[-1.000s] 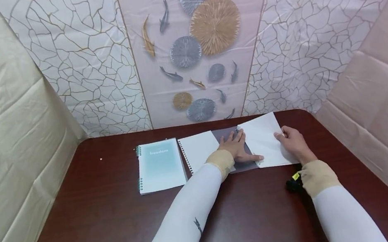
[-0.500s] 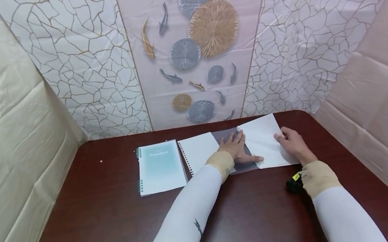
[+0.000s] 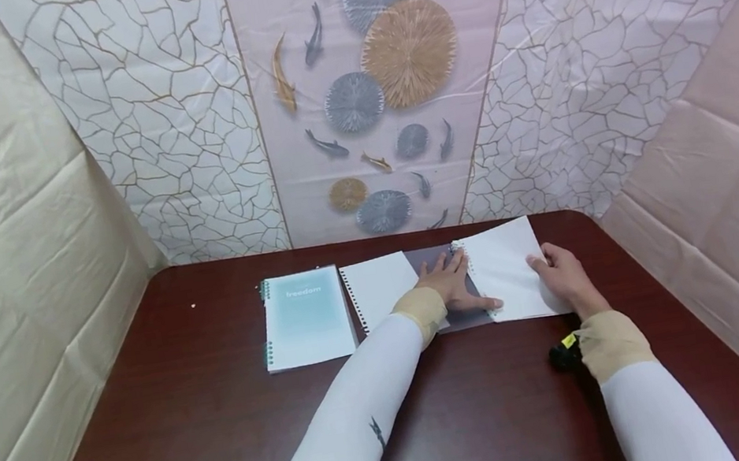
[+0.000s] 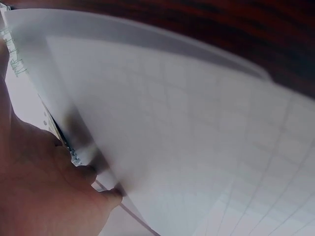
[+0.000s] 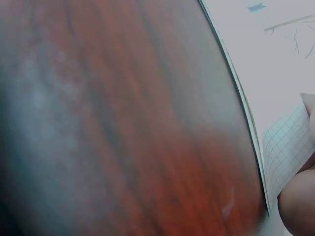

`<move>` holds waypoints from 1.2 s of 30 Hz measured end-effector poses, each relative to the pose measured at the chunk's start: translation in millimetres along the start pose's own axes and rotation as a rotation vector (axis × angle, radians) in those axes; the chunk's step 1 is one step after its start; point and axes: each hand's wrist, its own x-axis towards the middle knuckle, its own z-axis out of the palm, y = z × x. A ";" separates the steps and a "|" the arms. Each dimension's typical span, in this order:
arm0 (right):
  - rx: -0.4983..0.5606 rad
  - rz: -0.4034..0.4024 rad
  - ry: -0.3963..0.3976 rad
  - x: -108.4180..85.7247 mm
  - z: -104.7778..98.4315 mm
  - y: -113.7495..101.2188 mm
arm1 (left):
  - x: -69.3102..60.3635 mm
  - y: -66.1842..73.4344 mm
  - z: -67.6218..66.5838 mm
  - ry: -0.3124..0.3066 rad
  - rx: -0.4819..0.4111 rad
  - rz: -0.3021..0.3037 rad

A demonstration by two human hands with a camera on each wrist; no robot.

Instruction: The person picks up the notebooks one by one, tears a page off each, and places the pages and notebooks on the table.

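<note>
An open spiral notebook has white pages [image 3: 505, 266] on its right side and a dark grey sheet [image 3: 470, 319] beside them. My left hand [image 3: 448, 285] rests on it with fingers spread, the thumb and fingertips by the spiral binding. In the left wrist view that hand [image 4: 49, 182] lies near a pale translucent sheet [image 4: 162, 113] with faint grid lines. At the right edge my right hand [image 3: 565, 277] pinches the white page between thumb and fingers. The right wrist view shows its thumb [image 5: 298, 201] by a grid-lined page [image 5: 288, 145].
A loose white sheet with punched holes [image 3: 378, 285] lies left of the grey sheet, partly under my left arm. Further left is a teal spiral notebook [image 3: 307, 319] marked "freedom". A small black object with a yellow tag [image 3: 563, 354] sits by my right wrist on the dark wooden table [image 3: 189, 417].
My right hand has shifted slightly to the right, and the white page's right edge has moved with it. My left hand stays in place.
</note>
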 end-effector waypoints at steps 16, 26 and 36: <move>-0.187 -0.254 0.171 -4.8 -5.8 -9.5 | -64.9 14.2 -24.7 0.067 -0.029 0.031; -0.226 -0.317 0.258 -12.3 -7.6 -20.1 | -1.1 2.0 -1.3 -0.049 -0.038 -0.010; -0.195 -0.235 0.262 -19.5 -10.2 -17.7 | -3.0 2.5 -3.5 -0.054 -0.071 -0.007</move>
